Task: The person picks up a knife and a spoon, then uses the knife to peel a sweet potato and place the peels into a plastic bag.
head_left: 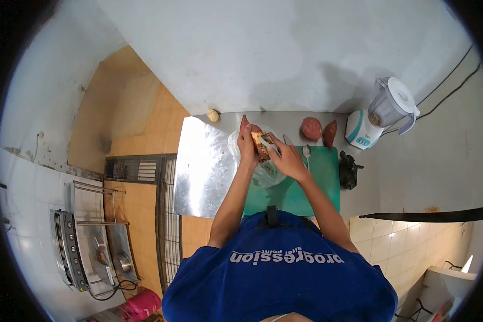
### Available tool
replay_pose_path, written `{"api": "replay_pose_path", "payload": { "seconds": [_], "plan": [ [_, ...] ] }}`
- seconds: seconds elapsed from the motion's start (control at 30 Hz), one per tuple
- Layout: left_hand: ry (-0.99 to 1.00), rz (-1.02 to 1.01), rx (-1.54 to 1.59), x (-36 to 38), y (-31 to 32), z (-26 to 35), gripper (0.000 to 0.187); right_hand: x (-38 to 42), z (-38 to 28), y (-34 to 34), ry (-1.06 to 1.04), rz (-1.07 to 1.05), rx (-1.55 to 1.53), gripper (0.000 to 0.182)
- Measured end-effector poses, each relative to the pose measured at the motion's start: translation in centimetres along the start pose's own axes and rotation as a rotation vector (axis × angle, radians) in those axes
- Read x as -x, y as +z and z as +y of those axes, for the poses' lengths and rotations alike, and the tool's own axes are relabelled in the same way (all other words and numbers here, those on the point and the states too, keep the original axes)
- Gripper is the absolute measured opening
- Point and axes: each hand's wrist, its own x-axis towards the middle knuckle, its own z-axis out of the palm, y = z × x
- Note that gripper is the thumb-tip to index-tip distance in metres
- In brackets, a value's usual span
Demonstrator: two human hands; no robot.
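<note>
My left hand [246, 144] is closed round a red-skinned sweet potato [256, 134], held up above a clear plastic bag [269, 176]. Part of its skin is off, and orange flesh shows. In my right hand [290, 160], fingers closed, is a small pale tool that looks like a peeler [263, 141], set against the sweet potato's side. Dark peelings appear in the bag below. Under my right hand and forearm lies a green cutting board [319, 177]. A metal spoon [306, 151] rests on the board just beyond my right hand, beside what seems a knife blade [287, 140].
Two more sweet potatoes, one round [311, 129] and one narrow [330, 134], lie by the wall. A white blender [394, 104] stands at the right, near a black plastic bag [349, 170]. A pale, roundish vegetable [213, 115] sits at the steel table's [201, 172] far left corner.
</note>
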Motion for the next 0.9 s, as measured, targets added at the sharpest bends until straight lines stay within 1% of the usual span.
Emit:
{"api": "replay_pose_path", "payload": {
  "seconds": [0.13, 0.2, 0.27, 0.3, 0.33, 0.4, 0.47, 0.5, 0.57, 0.63, 0.7, 0.77, 0.83, 0.87, 0.9],
  "plan": [
    [0.001, 0.011, 0.049, 0.7, 1.3, 0.3, 0.054, -0.3, -0.6, -0.3, -0.014, 0.015, -0.008, 0.056],
    [-0.014, 0.068, 0.093, 0.6, 1.3, 1.0, 0.052, 0.5, -0.5, 0.2, -0.033, 0.005, 0.011, 0.056],
    [-0.01, 0.035, 0.056, -0.5, 0.0, 1.1, 0.053, 1.8, 0.3, 1.0, 0.021, -0.104, 0.07, 0.057],
    [-0.008, 0.003, 0.02, -1.0, -0.6, 1.2, 0.055, 2.1, 0.1, 0.6, 0.018, -0.105, 0.074, 0.057],
    [-0.031, -0.023, 0.012, -1.3, -1.2, 1.1, 0.053, 2.3, 0.0, 0.3, 0.033, -0.127, 0.047, 0.057],
    [-0.009, 0.01, 0.023, -0.9, -1.2, 0.6, 0.053, 2.5, -0.6, -0.1, 0.049, -0.154, 0.014, 0.057],
    [0.007, 0.03, 0.033, -0.1, -0.5, 0.6, 0.052, 1.6, -1.2, -0.6, 0.019, -0.055, -0.033, 0.057],
    [0.001, 0.001, 0.03, 0.3, -0.4, 0.4, 0.052, 0.8, -1.1, -0.5, 0.022, -0.051, -0.033, 0.057],
    [-0.007, -0.026, 0.029, 0.8, 0.0, 0.0, 0.053, -0.4, -0.7, 0.1, -0.042, 0.038, -0.045, 0.057],
    [-0.033, 0.05, 0.05, 0.9, 0.4, -0.1, 0.055, 0.1, -0.8, 0.2, -0.057, 0.041, -0.017, 0.057],
    [-0.003, 0.054, 0.084, 0.1, 0.0, 0.3, 0.055, 1.0, -0.9, 0.5, -0.079, 0.042, 0.013, 0.056],
    [0.022, 0.057, 0.121, -0.3, -0.5, 0.9, 0.055, 2.5, -0.4, 0.9, 0.02, -0.117, 0.07, 0.056],
    [0.047, 0.064, 0.099, -0.3, -0.6, 1.9, 0.047, 2.9, 1.0, 1.2, 0.025, -0.114, 0.027, 0.056],
    [0.048, 0.062, 0.1, -0.2, -0.5, 2.1, 0.047, 3.1, 1.6, 1.6, 0.034, -0.114, -0.027, 0.057],
    [0.046, 0.069, 0.097, -0.2, -0.9, 1.9, 0.047, 3.1, 0.9, 1.2, 0.037, -0.12, -0.029, 0.057]
  ]
}}
